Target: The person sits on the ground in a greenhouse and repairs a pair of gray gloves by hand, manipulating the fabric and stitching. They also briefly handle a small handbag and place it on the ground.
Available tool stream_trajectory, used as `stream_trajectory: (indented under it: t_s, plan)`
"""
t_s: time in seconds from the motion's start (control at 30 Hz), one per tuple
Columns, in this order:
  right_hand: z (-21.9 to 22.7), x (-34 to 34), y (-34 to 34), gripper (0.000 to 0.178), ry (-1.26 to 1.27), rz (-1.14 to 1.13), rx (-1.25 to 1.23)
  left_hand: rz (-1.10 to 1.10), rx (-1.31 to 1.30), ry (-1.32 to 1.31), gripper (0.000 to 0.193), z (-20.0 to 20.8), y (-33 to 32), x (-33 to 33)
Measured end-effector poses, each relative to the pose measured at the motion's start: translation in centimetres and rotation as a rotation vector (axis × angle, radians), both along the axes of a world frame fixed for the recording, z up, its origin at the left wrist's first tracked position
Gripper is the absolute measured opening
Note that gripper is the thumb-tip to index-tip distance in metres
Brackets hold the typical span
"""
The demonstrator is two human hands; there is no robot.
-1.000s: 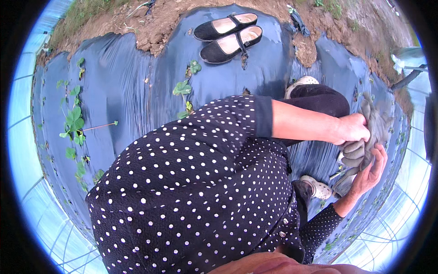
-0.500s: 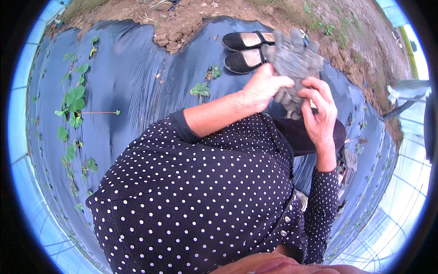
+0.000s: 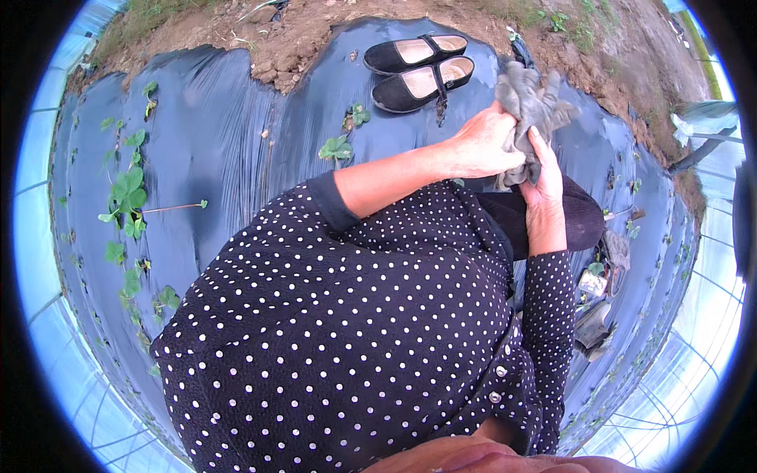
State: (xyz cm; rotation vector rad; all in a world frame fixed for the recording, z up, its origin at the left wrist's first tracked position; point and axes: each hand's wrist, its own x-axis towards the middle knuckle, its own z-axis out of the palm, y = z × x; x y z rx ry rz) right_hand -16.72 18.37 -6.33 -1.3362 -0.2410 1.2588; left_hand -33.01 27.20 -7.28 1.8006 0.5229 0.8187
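Note:
A pair of grey work gloves, bunched together, is held up in front of me; their fingers hang loosely at the top. My left hand is closed on the near side of the bundle, gripping the cloth. From below, my right hand clasps the gloves, its thumb pressed upright along the fabric. Both hands are almost touching. Some of their fingers are hidden behind the gloves. Beyond my hands a pair of black strap shoes lies on the dark plastic sheet.
Green seedlings grow through holes in the sheet on the left, and a small plant stands near my left forearm. Bare soil borders the far edge. Grey cloth items and a small pale box lie to the right.
The gloves have moved slightly right and become more bunched. My right hand has changed from a fingertip pinch to a clasp with its thumb up; my left hand has closed further around the cloth.

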Motion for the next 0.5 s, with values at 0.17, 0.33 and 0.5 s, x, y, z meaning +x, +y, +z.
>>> stream_trajectory:
  t_s: [0.17, 0.33, 0.5]
  plan:
    - [0.4, 2.8, 1.4, 0.041, -0.402, 0.122, -0.045, -0.011, -0.236, 0.179, 0.047, -2.6, 1.3, -6.3]
    - [0.8, 4.5, -2.7, 0.040, -0.419, 0.158, -0.117, -0.053, -0.029, 0.621, 0.034, -7.4, 1.0, -11.7]
    - [0.9, 4.3, -7.0, 0.036, -0.334, 0.207, -0.150, -0.584, 0.038, 0.523, 0.022, -10.9, -2.2, -10.4]
